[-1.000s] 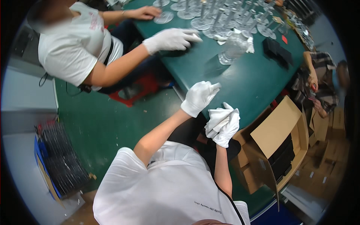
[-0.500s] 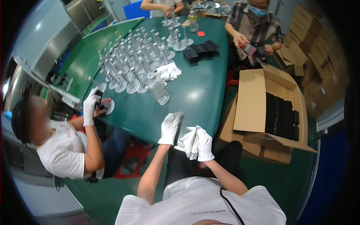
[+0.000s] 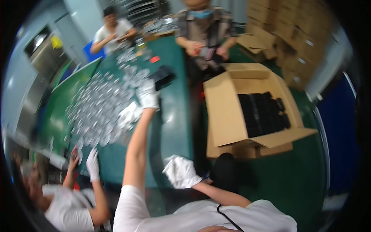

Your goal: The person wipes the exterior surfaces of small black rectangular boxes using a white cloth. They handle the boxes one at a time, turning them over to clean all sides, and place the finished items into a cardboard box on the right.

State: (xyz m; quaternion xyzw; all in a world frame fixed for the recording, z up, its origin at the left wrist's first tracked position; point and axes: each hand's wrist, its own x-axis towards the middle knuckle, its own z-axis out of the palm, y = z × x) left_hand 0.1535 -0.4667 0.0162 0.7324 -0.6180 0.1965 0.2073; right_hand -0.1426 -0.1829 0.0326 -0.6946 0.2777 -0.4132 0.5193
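Note:
My left hand (image 3: pixel 148 94), in a white glove, is stretched far over the green table. It is beside some black boxes (image 3: pixel 163 75) and a group of clear stemmed glass pieces (image 3: pixel 135 75); motion blurs its fingers, so whether it holds anything is unclear. Near the table's front edge, my gloved right hand (image 3: pixel 187 176) is closed on a bunched white cloth (image 3: pixel 174 169). A second white cloth (image 3: pixel 129 115) lies by my left forearm, at the edge of a large cluster of stemmed glass pieces (image 3: pixel 96 108).
An open carton (image 3: pixel 222 112) of black boxes (image 3: pixel 261 114) stands right of the table (image 3: pixel 176 131). Co-workers sit at the left and far sides; the left one's gloved hand (image 3: pixel 92 164) is by the glass. A bottle (image 3: pixel 141 45) and stacked cartons (image 3: pixel 305 42) are farther back.
My left hand has gone from near my lap to far across the table. My right hand keeps the cloth, a little lower and left in view. The whole view has swung right.

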